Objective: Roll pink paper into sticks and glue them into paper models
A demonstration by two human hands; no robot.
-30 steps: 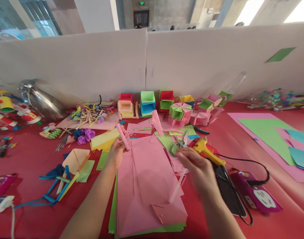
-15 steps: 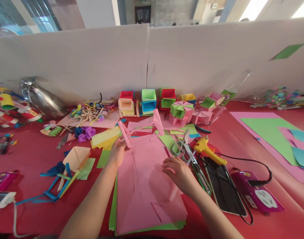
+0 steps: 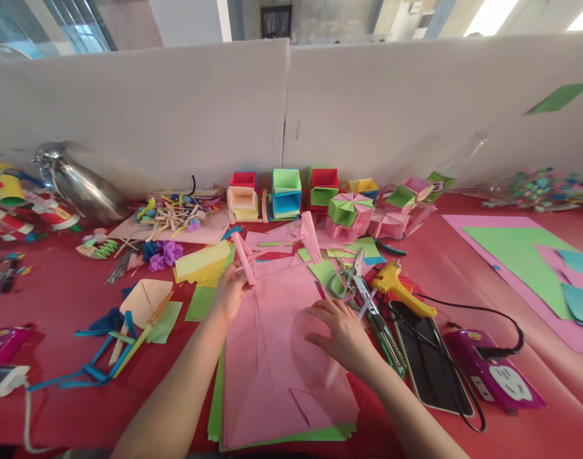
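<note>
My left hand (image 3: 230, 291) is closed on a pink folded-paper piece (image 3: 244, 257), pinching its left upright near the bottom. Thin pink strips run across from this upright to a second, wider upright (image 3: 311, 237) on the right. Below lies a stack of pink paper sheets (image 3: 291, 357) with green sheets showing under its edges. My right hand (image 3: 341, 331) hovers over or rests on the right side of the stack, fingers apart and holding nothing. A small folded pink flap (image 3: 301, 408) lies near the stack's lower edge.
Scissors (image 3: 359, 268), a green utility knife (image 3: 389, 341), a yellow glue gun (image 3: 403, 288) with its cord, a phone (image 3: 432, 357) and a purple power strip (image 3: 494, 370) lie at right. Coloured paper boxes (image 3: 286, 191) stand at the back. A steel jug (image 3: 83, 185) is at left.
My right hand's fingers have spread and it has shifted slightly left. The pink paper piece in my left hand has moved slightly to the right.
</note>
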